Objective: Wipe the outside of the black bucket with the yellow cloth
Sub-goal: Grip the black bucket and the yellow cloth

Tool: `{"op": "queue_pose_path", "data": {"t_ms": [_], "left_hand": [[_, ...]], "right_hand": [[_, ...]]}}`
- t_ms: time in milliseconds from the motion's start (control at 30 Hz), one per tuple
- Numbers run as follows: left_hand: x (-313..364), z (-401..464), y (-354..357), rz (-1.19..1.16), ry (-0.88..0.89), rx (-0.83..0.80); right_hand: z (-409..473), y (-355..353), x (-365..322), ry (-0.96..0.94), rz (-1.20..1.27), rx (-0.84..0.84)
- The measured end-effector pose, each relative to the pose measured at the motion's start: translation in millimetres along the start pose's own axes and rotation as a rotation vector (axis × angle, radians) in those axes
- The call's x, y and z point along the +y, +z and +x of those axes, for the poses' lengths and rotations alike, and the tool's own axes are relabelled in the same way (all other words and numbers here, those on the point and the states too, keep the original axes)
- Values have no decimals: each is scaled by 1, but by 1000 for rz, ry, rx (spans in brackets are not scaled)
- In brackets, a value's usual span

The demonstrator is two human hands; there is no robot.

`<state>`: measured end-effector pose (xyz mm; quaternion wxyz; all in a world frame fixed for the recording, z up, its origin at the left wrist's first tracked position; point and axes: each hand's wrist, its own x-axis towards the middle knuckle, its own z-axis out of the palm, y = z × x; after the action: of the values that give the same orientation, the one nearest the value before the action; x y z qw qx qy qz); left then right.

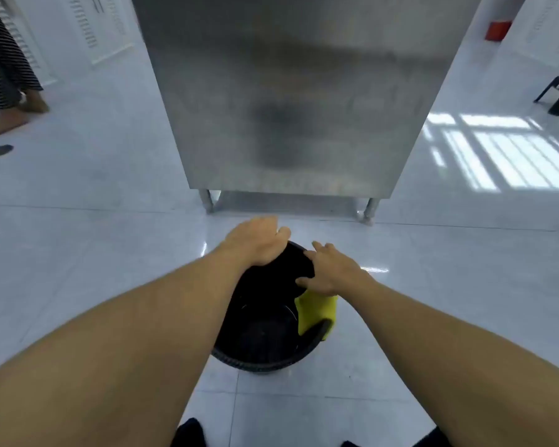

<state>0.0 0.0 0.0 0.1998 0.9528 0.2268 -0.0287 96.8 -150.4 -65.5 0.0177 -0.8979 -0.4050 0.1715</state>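
Head view, looking down: a black bucket (pixel 265 317) lies tilted on the white tiled floor (pixel 433 317), its opening toward the viewer. The left hand (pixel 259 241) rests flat and relaxed on its far upper side. The right hand (pixel 331 271) presses a yellow cloth (pixel 315 312) against the bucket's right side, fingers spread

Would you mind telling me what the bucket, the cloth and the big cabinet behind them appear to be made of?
The black bucket looks like matte plastic, with a ribbed moulded rim. The yellow cloth seems a soft fabric, possibly microfibre, since it drapes limply over the rim. The cabinet is probably brushed stainless steel: dull grey sheen, blurred reflections.
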Motion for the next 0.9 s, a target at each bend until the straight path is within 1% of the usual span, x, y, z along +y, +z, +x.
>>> {"op": "queue_pose_path", "data": {"t_ms": [67, 167, 233, 333, 400, 467, 600, 733, 833, 900], "left_hand": [[-4, -8, 15, 11, 3, -64], [-11, -22, 43, 11, 5, -236], [-16, -31, 54, 11, 50, -369], [-22, -52, 68, -65, 99, -543], [-22, -65, 78, -61, 107, -621], [-15, -72, 88, -3, 131, -676], [0, -80, 109, 140, 241, -707], [-2, -83, 111, 222, 284, -673], [-5, -88, 111, 286, 326, -638], [-5, -91, 109, 311, 352, -579]], "right_hand": [[-10, 14, 1, 7, -45, -49], [-26, 42, 7, 25, -70, -110], [-31, 54, 8, 28, -37, -85], [-30, 66, 4, 65, 8, -12], [-30, 70, 2, 105, 48, 24], [-33, 70, 1, 146, 67, 45], [-33, 67, -2, 215, 105, 70], [-29, 69, -1, 198, 226, 185], [-30, 71, 0, 249, 398, 281], [-31, 71, -2, 297, 561, 362]]}}
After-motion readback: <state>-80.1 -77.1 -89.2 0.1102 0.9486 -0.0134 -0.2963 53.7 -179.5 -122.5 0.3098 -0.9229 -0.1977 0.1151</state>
